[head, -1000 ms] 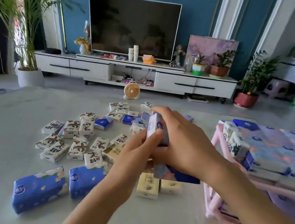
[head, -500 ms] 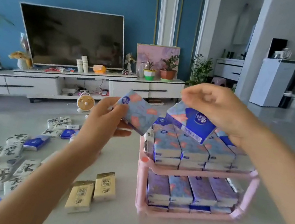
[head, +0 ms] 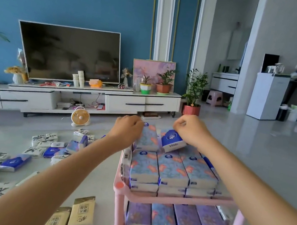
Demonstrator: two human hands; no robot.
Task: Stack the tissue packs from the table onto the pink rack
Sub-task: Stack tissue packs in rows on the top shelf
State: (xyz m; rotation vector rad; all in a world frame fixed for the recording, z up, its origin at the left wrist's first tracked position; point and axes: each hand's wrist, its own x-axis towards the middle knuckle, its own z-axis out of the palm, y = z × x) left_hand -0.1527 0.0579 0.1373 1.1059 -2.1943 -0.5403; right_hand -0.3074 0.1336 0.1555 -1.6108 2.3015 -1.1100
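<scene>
the pink rack (head: 174, 198) looks like smooth plastic tubing. the tissue packs (head: 171, 170) wear glossy printed film. the desk (head: 105, 179) is smooth, faintly shiny stone-like grey.

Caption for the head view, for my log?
Left hand holds a floral pack, right hand a blue pack, at the top tier of the pink rack; loose packs on the table.

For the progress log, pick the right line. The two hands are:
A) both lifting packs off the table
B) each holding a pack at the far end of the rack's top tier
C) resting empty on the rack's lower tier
B: the left hand grips a floral pack and the right hand a blue pack, both on the pink rack top stack.
</scene>
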